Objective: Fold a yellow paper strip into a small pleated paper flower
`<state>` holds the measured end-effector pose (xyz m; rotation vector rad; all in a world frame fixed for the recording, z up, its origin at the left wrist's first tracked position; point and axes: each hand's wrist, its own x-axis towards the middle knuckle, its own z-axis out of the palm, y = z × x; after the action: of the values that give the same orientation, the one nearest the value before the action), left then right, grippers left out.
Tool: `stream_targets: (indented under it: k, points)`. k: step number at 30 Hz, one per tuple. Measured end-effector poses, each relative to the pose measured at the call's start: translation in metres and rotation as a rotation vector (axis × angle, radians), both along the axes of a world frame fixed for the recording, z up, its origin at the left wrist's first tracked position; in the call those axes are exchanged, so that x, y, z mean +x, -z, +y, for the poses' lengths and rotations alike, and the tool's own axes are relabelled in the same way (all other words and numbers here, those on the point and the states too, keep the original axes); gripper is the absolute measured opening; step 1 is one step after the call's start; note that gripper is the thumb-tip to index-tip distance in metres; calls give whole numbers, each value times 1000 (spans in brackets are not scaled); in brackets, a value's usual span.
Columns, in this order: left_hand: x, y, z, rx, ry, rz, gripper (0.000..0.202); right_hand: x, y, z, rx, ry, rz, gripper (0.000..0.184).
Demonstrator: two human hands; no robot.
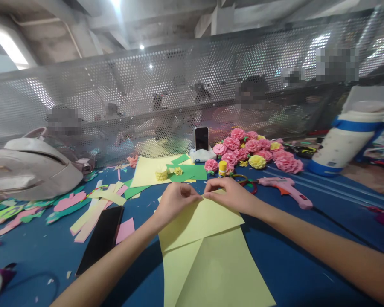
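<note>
A sheet of yellow paper [205,219] is pinched along its far edge by both my hands. My left hand [179,198] grips that edge with thumb and fingers together. Close beside it, my right hand [224,194] pinches the same edge, the fingertips of the two hands nearly touching. Under the held sheet, more yellow paper [227,273] lies on the blue table [137,273] and reaches toward me. Just beyond my right hand stands a yellow glue stick [222,168]. Small yellow paper flowers [161,172] rest on flat sheets past my left hand.
A pink glue gun [289,189] and scissors [243,179] lie to the right, near pink paper flowers [252,146] and a large bottle [345,143]. Left are a black phone [100,238], paper strips [89,217] and a bag [35,168]. A second phone [201,138] stands behind.
</note>
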<state>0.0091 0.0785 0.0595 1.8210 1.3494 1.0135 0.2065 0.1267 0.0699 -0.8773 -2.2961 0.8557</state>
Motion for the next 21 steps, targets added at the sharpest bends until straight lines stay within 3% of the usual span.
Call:
stream_targets:
  k: [9, 21]
  points:
    - [-19, 10, 13, -126, 73, 37, 20, 4, -8, -3, 20, 29, -58, 16]
    - [4, 0, -8, 113, -14, 216, 11, 3, -6, -11, 143, 61, -183, 11]
